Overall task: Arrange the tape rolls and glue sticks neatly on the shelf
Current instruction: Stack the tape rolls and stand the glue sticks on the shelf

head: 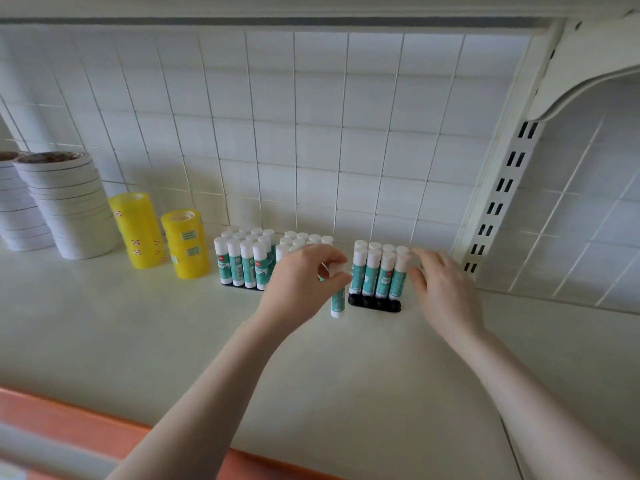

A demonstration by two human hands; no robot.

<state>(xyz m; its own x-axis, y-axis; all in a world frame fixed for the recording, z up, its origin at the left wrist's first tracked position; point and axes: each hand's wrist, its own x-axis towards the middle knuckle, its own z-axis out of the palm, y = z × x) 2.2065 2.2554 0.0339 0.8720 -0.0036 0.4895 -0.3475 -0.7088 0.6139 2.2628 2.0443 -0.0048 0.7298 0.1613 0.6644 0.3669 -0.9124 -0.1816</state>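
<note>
left hand point(304, 278) pinching one glue stick point(337, 303) upright, just left of the black holder point(375, 303) toward the shelf point(173, 323) back edge. right hand point(440, 285), fingers loosely extended, touching the holder's rightmost stick.

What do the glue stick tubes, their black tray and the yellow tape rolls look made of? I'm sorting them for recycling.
Glue stick in the left hand: likely smooth plastic, with matte white cap and printed teal label. Black tray: probably moulded plastic, with round glossy sockets. Yellow tape rolls: translucent film, apparently plastic, shiny, with light passing through.
</note>
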